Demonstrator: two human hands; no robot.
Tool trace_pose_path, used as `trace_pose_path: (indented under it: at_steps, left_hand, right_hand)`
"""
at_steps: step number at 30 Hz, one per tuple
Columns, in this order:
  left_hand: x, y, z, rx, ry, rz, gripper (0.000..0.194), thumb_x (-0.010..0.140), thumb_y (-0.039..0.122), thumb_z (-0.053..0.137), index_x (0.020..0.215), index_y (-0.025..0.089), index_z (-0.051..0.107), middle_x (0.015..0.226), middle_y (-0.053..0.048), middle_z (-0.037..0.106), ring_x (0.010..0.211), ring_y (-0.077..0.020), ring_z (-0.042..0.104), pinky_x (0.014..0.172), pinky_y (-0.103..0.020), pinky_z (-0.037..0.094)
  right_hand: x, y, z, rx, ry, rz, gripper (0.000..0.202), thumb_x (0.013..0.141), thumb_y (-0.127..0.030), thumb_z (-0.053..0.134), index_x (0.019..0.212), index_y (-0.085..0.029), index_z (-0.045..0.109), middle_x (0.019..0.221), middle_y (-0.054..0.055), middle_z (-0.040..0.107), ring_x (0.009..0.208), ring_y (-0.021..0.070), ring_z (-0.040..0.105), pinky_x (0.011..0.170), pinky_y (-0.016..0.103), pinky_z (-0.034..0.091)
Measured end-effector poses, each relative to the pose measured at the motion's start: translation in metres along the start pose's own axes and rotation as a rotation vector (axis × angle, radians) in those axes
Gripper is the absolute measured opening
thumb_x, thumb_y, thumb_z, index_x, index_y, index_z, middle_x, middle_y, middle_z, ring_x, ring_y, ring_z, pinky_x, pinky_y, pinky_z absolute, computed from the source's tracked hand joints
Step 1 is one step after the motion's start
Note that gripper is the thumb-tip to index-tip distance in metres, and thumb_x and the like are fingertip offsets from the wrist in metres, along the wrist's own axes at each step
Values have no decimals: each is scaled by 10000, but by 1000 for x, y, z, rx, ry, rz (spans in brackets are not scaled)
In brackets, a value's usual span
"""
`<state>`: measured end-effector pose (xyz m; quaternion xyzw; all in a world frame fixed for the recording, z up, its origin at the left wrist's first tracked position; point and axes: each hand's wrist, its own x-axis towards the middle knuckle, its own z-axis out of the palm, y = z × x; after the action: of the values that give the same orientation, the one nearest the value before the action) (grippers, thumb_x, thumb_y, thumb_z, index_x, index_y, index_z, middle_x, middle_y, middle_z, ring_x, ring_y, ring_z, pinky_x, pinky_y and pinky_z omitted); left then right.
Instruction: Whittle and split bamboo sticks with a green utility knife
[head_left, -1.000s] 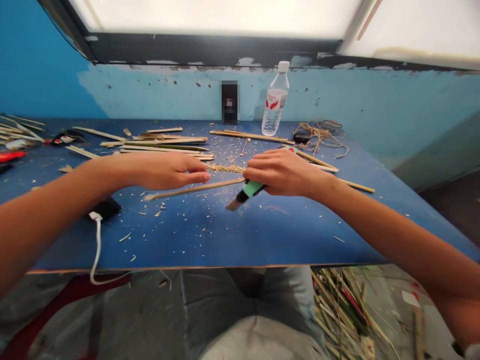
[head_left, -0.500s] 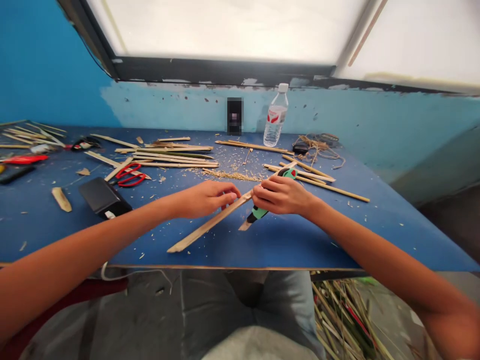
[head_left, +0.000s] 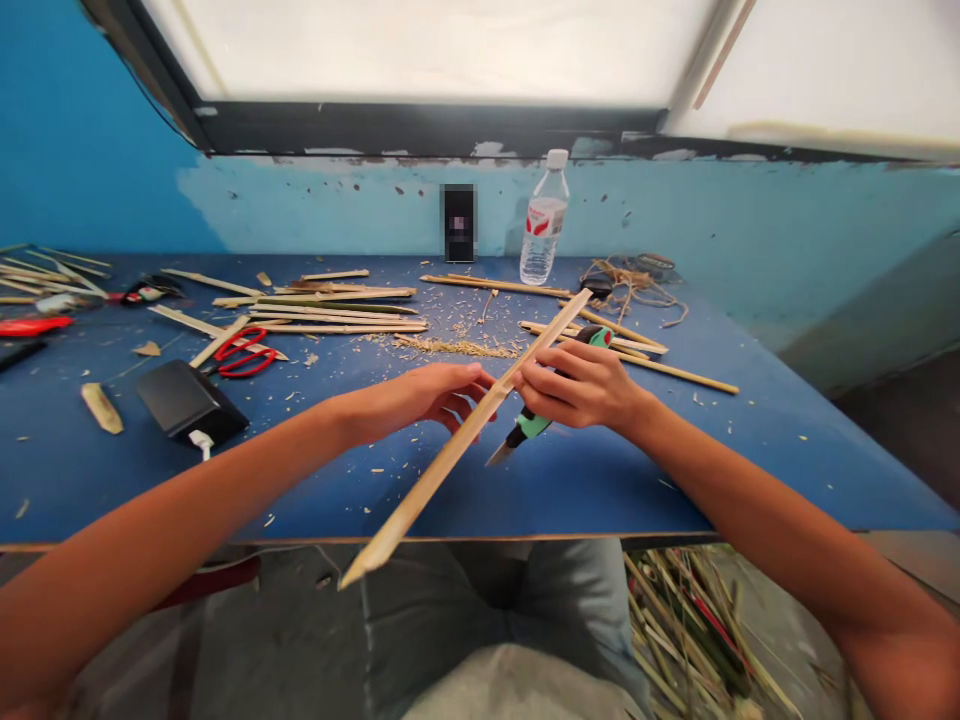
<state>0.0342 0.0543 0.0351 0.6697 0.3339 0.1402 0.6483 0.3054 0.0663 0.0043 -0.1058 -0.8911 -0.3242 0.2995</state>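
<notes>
Knife (head_left: 534,425) partly hid by R hand (head_left: 583,384) & L hand (head_left: 424,396) by strip (head_left: 455,450)

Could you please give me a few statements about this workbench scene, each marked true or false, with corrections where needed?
1. The right hand holds a green-and-black knife. True.
2. The left hand is wrapped around the water bottle. False: the water bottle stands near the wall, and the left hand is beside the wooden strip.
3. In this view, the wooden strip's lower end extends past the front edge of the table. True.
4. The red-handled scissors are to the right of the bottle. False: the red-handled scissors are well to its left, close to the black box.
5. Shavings lie on the table. True.
</notes>
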Motion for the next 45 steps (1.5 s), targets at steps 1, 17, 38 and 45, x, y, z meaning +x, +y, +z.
trace_pose_path:
  at_steps: [1,17,38,45]
  left_hand:
    - [5,1,4,-54,2,7,467,1038,565,462,1099,170,703,1061,-109,706,874,-216,675,804,-355,573]
    - [1,3,44,-283,118,48,414,850,466,838,1047,210,580,839,-11,721,717,-202,754,631,-296,645]
    - [9,-28,38,-436,128,224,142,969,332,611,976,192,633,801,-24,639,714,-160,664,580,-243,634]
    - [4,-26,43,-566,89,217,91,1018,342,584,1089,288,567,887,45,603,522,-111,624,404,-247,589]
  right_hand:
    - [0,-1,0,2,26,-11,187,1028,-156,589,915,-273,682,970,-27,737,836,155,648,678,325,460]
    - [1,-11,-14,4,208,-88,125,968,-185,669,903,-278,719,929,-19,734,827,166,655,634,325,473]
    - [10,-32,3,592,9,697,115,1030,-292,590,980,-197,549,653,-77,533,516,83,418,505,214,352]
    - [14,-30,-1,707,-124,825,424,1086,-580,409,1018,-191,563,627,-84,520,520,97,445,531,233,319]
